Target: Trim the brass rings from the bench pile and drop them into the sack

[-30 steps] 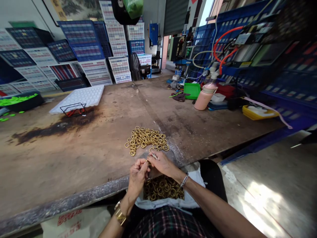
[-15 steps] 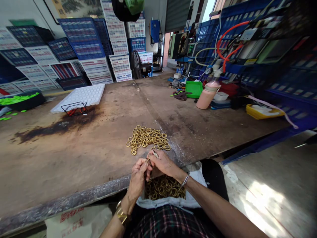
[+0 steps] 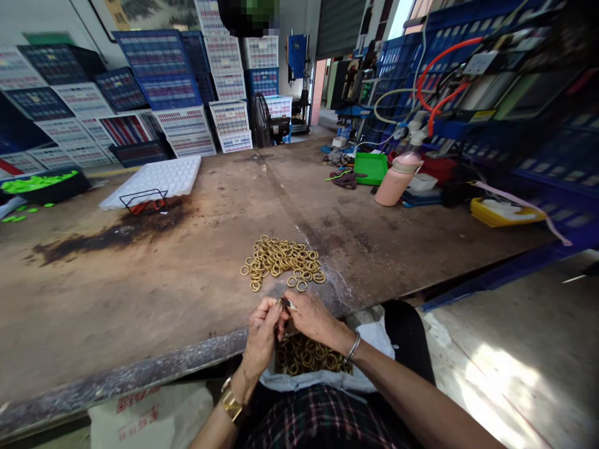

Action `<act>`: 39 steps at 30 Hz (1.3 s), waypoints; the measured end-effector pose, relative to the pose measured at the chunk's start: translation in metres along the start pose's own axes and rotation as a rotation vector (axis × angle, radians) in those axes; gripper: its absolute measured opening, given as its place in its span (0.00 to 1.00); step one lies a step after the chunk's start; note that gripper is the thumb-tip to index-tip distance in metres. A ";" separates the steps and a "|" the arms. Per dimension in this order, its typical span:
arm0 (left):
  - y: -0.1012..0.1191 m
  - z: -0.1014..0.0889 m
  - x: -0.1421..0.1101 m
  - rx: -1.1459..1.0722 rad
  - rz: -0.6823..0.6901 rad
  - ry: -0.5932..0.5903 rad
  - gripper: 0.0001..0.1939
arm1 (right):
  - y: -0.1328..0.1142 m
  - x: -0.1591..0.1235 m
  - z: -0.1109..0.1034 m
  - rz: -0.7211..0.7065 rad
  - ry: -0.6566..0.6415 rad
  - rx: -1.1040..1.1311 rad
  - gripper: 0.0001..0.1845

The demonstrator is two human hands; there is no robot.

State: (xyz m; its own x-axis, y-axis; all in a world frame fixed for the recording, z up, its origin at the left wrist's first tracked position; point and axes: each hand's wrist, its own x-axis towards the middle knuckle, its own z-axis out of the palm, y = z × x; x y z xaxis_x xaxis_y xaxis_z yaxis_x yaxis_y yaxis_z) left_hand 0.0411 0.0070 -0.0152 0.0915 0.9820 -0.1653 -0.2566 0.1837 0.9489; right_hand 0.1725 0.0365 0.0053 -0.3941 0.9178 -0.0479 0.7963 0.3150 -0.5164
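My left hand (image 3: 262, 332) is closed over the near edge of the table, its fingertips pinching what appears to be a brass ring, mostly hidden. Against those fingertips, my right hand (image 3: 312, 317) is closed round a small slim tool (image 3: 292, 305) with a pale part and a dark tip; its exact kind is hidden by the fingers. Just beyond both hands lies a loose pile of brass rings (image 3: 281, 257) on the tabletop. Below my wrists, a white-lined container (image 3: 322, 379) on my lap holds many more brass rings (image 3: 311, 357).
The wooden table (image 3: 187, 287) carries a white moulded tray (image 3: 163, 176) and black wire stand (image 3: 145, 202) at left, with a basin of green pieces (image 3: 56, 191) farther left. At right stand a pink bottle (image 3: 395, 185), green tray (image 3: 370, 168) and yellow tray (image 3: 505, 213). Stacked crates line the back.
My right hand has come down slightly, and the tool now points at the left fingertips. Rings at the pile's near edge show more fully. The view has shifted a little.
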 end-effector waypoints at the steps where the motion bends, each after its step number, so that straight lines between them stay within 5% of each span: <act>1: -0.001 0.000 0.000 0.010 0.001 0.003 0.13 | 0.000 0.000 0.000 0.000 -0.006 -0.005 0.08; 13: 0.022 0.008 -0.019 0.201 0.095 -0.032 0.15 | 0.006 0.003 -0.005 0.023 -0.009 -0.139 0.13; 17: 0.037 0.012 -0.025 -0.102 0.048 -0.071 0.13 | 0.021 0.004 -0.007 0.056 0.059 -0.120 0.16; 22: 0.037 -0.002 -0.014 -0.469 -0.148 0.063 0.14 | 0.019 -0.005 -0.006 0.017 0.133 0.011 0.12; 33: 0.034 -0.017 -0.011 -0.675 -0.299 0.117 0.08 | 0.002 -0.014 0.005 0.033 0.079 -0.084 0.08; 39: 0.026 -0.010 -0.010 -0.489 -0.241 0.112 0.10 | 0.005 -0.006 0.001 0.085 0.110 0.241 0.05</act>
State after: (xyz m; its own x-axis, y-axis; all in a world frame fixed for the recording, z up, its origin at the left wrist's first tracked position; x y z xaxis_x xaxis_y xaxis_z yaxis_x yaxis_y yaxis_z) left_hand 0.0239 0.0026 0.0086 0.1070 0.9037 -0.4147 -0.6601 0.3765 0.6500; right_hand 0.1787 0.0320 0.0025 -0.2680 0.9633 -0.0137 0.6869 0.1811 -0.7039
